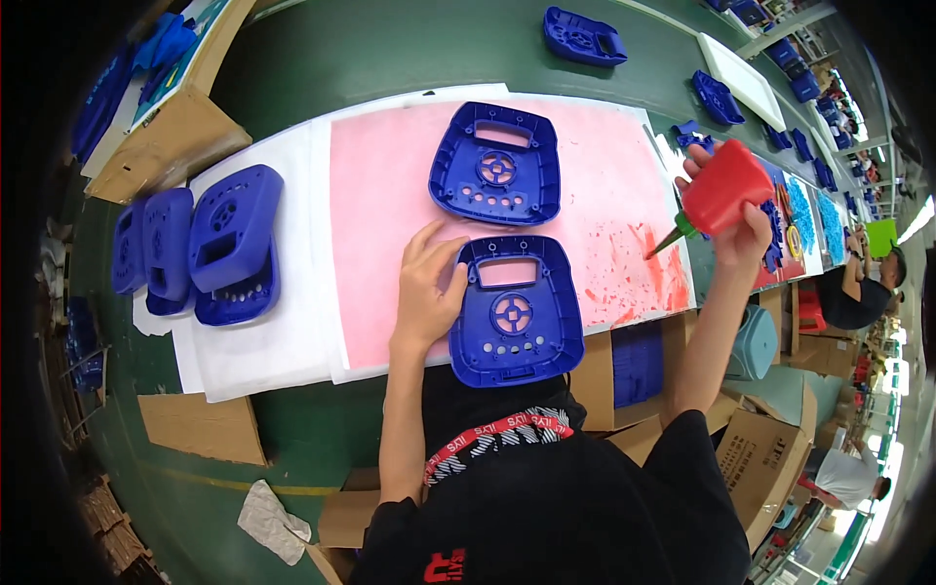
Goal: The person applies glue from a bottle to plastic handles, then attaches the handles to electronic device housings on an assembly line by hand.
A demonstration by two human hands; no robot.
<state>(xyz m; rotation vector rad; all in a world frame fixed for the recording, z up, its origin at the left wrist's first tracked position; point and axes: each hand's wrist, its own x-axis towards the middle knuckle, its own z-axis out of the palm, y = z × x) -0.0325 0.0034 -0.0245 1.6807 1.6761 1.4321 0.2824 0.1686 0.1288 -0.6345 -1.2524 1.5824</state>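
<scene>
My right hand [746,237] grips a red squeeze bottle [729,188], raised and tilted so its dark green nozzle points down and left over red smears on the pink sheet [380,185]. My left hand [429,288] rests at the upper left corner of the nearer blue plastic housing [556,336], fingers apart, thumb against its edge. This housing lies hollow side up, with a rectangular opening, a round grille and a row of holes. A matching blue housing [453,180] lies just beyond it, also hollow side up.
Several blue housings [239,219] lean together at the left end of the table. Cardboard boxes [765,463] stand near my right side, by a light blue stool [753,341]. More blue parts [585,39] lie on the green surface beyond. Other people [858,292] sit farther right.
</scene>
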